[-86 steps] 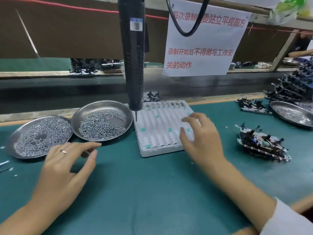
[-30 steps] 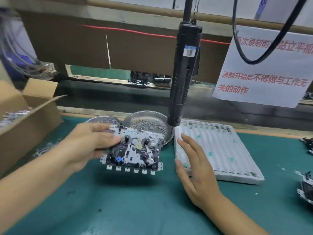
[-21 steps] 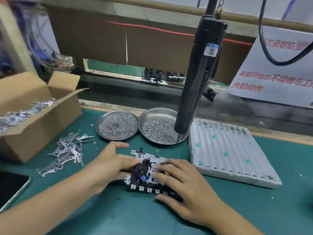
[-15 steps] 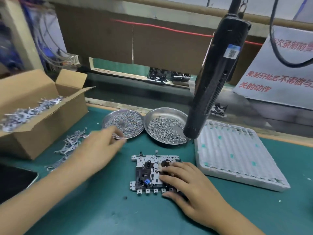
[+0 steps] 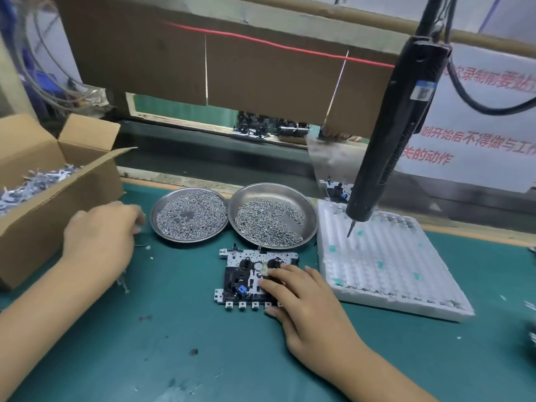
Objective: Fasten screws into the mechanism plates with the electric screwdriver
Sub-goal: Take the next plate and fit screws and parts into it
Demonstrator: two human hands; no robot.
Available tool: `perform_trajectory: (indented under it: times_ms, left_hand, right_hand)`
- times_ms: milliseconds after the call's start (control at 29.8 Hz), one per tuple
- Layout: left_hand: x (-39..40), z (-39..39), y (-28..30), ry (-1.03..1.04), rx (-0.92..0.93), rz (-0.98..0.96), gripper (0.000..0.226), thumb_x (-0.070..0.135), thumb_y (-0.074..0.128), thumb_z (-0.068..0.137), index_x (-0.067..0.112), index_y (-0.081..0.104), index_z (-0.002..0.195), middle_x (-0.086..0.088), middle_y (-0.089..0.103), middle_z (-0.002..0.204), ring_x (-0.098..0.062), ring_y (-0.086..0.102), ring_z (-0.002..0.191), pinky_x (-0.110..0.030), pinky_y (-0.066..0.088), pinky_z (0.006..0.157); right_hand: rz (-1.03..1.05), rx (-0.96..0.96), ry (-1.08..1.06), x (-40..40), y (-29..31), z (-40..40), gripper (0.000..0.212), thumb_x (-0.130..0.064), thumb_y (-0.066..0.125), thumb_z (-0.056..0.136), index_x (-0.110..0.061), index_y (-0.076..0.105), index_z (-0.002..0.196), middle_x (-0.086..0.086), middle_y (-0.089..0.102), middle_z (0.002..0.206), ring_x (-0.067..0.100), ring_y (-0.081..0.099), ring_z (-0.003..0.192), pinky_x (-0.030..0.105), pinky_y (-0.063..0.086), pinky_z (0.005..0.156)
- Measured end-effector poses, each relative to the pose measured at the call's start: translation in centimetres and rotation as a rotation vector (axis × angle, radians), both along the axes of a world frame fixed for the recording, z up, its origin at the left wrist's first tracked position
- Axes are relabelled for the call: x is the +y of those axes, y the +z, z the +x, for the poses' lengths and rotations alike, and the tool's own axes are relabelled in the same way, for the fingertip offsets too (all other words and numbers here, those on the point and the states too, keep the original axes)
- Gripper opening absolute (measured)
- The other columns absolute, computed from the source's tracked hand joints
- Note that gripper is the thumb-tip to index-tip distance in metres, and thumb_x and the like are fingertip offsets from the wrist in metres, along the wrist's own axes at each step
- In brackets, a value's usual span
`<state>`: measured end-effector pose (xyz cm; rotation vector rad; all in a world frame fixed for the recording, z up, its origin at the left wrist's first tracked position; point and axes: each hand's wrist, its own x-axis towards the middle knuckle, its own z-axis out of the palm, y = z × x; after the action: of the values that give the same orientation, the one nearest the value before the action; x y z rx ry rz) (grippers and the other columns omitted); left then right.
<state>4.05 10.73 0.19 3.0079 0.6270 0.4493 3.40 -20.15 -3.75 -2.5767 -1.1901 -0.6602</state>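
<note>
1. A green counter (image 5: pixel 174 358) is carrying everything. Two round metal dishes are sitting side by side at its far edge, rims touching or nearly so: the left dish (image 5: pixel 162 227) and the right dish (image 5: pixel 307 210), each heaped with small screws (image 5: pixel 188 216).
2. An open cardboard box (image 5: pixel 52 210) is standing at nine o'clock from the dishes, holding pale metal parts (too blurred to name).
3. A white foam tray (image 5: pixel 385 271) is lying at three o'clock from the mechanism plate, just beside it.
4. The electric screwdriver (image 5: pixel 397 126) is hanging from above, its long axis running steeply down and slightly leftward, its bit pointing down over the tray's far left part and blocking part of the tray and of a white notice with red lettering (image 5: pixel 481 134) behind it.
5. The mechanism plate (image 5: pixel 246 277) is lying flat on the counter at six o'clock from the right dish, its upper edge just under that dish's rim, its row of small tabs facing the person.
6. The right hand (image 5: pixel 301 303) is resting on the plate's right half, fingers spread and pressing down, hiding that side.
7. The left hand (image 5: pixel 101 236) is hovering just left of the left dish, in front of the box; it is motion-blurred, so I cannot tell whether its fingers are pinching anything.
</note>
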Motion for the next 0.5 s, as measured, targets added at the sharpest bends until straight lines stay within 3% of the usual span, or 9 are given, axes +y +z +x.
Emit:
perform_trajectory:
  times_ms: [101, 235, 302, 369, 503]
  left_hand:
    - [-1.0, -0.5, 0.9, -0.162, -0.278, -0.004, 0.020, 0.002, 0.062, 0.086, 0.010, 0.066, 0.104, -0.012, 0.067, 0.092, -0.036, 0.063, 0.088, -0.046, 0.048, 0.076]
    - [-6.9, -2.5, 1.5, -0.733, -0.663, 0.069, 0.025, 0.007, 0.066, 0.084, 0.002, 0.069, 0.109, -0.007, 0.069, 0.080, -0.029, 0.064, 0.070, -0.043, 0.049, 0.069]
    - [-9.7, -3.4, 0.9, -0.963, -0.688, 0.092, 0.029, 0.000, 0.066, 0.082, -0.004, 0.067, 0.110, -0.010, 0.068, 0.077, -0.027, 0.064, 0.068, -0.040, 0.051, 0.065]
    - [-11.4, -3.7, 0.2, -1.104, -0.672, 0.110, 0.028, -0.003, 0.062, 0.083, -0.005, 0.066, 0.110, -0.011, 0.068, 0.078, -0.026, 0.064, 0.069, -0.037, 0.051, 0.064]
    - [-12.8, -3.3, -0.8, -1.212, -0.681, 0.096, 0.023, 0.006, 0.046, 0.097, -0.001, 0.057, 0.117, -0.010, 0.069, 0.082, -0.024, 0.064, 0.074, -0.034, 0.050, 0.066]
  right_hand:
    - [0.165, 0.063, 0.027, -0.1, 0.3, -0.2, 0.033, -0.032, 0.060, 0.087, -0.014, 0.067, 0.114, 0.000, 0.064, 0.119, 0.020, 0.059, 0.111, 0.045, 0.044, 0.099]
    - [0.613, 0.350, 0.116, 0.7, 1.8, -0.2, 0.032, -0.034, 0.050, 0.094, -0.015, 0.064, 0.116, -0.007, 0.065, 0.111, 0.009, 0.058, 0.108, 0.028, 0.044, 0.094]
    - [0.821, 0.574, 0.105, 1.3, 2.5, -0.2, 0.030, -0.040, 0.052, 0.091, -0.024, 0.065, 0.112, -0.013, 0.068, 0.103, 0.008, 0.062, 0.101, 0.021, 0.047, 0.087]
    - [0.930, 0.715, 0.112, 1.6, 2.7, 0.0, 0.022, -0.039, 0.058, 0.087, -0.028, 0.069, 0.102, -0.012, 0.071, 0.095, 0.008, 0.065, 0.092, 0.023, 0.050, 0.081]
    - [0.930, 0.760, 0.087, 1.1, 1.9, 0.1, 0.013, -0.021, 0.065, 0.083, -0.022, 0.076, 0.089, -0.010, 0.071, 0.083, 0.007, 0.065, 0.079, 0.023, 0.048, 0.073]
